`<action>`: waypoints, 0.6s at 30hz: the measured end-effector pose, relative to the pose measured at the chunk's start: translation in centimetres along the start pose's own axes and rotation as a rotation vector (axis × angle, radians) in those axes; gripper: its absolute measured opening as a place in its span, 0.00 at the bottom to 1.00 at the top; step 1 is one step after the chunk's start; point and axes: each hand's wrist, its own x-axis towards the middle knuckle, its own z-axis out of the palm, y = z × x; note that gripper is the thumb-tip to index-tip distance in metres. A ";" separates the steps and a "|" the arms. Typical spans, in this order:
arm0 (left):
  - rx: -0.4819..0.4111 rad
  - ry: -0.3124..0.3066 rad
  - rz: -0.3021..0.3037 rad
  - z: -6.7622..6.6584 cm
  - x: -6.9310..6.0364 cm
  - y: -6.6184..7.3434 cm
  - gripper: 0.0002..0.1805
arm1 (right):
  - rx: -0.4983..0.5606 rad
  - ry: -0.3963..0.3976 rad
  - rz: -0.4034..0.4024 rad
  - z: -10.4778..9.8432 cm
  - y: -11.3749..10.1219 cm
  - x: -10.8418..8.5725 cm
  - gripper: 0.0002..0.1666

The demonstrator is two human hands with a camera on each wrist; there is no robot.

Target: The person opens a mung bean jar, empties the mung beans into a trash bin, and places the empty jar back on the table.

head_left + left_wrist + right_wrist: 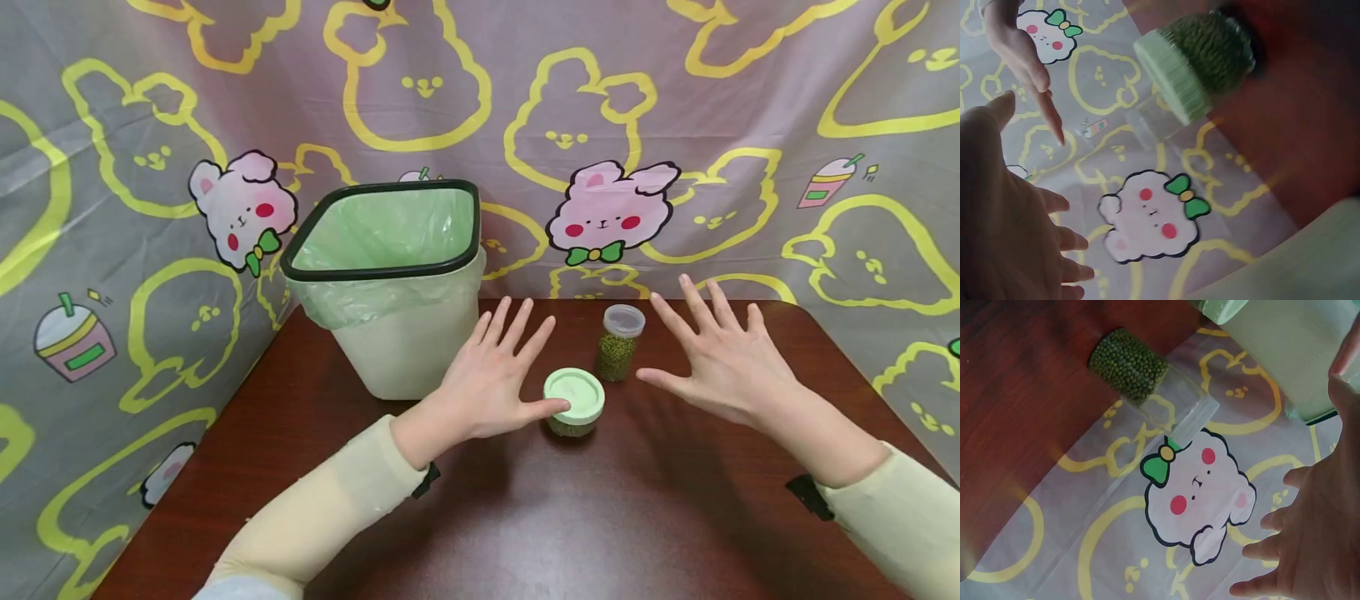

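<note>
Both hands hover over the table with fingers spread, holding nothing. The left hand point(491, 379) is nearest a short jar with a pale green lid point(574, 395); its thumb overlaps the lid in the head view, and whether it touches cannot be told there. In the left wrist view this jar point(1210, 59) stands apart from the left hand point(1016, 206), with dark green contents behind its clear wall. Beyond it stands a taller clear jar point(618, 348) of green beans with a translucent lid. The right hand point(723, 362) is to its right. The right wrist view shows the beans point(1129, 365) and right hand point(1316, 519) apart.
A cream bin point(405, 350) with a black rim and a pale green liner bag point(360, 304) stands at the back left of the dark red-brown table point(540, 533). A patterned curtain point(495, 100) hangs behind and along both sides.
</note>
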 end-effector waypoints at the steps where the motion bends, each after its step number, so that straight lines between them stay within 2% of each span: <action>1: -0.026 -0.006 0.003 0.3 0.0 0.0 0.54 | 0.000 -0.001 -0.001 0.0 -0.1 0.0 0.58; 7: -0.169 -0.066 -0.009 2.7 0.0 0.2 0.54 | -0.001 0.014 -0.013 0.4 -0.6 -0.5 0.57; 10: -0.279 -0.097 -0.013 4.0 0.2 0.2 0.55 | 0.011 0.019 -0.017 0.7 -0.8 -0.6 0.57; 12: -0.399 -0.108 -0.004 4.9 0.3 0.2 0.57 | 0.023 0.023 -0.020 0.8 -0.9 -0.6 0.57; 16: -0.695 -0.135 0.015 6.4 0.9 0.2 0.60 | 0.050 0.034 -0.027 1.1 -0.9 -0.7 0.56; 18: -0.807 -0.142 0.013 6.9 1.2 0.2 0.62 | 0.070 0.039 -0.028 1.2 -0.8 -0.8 0.55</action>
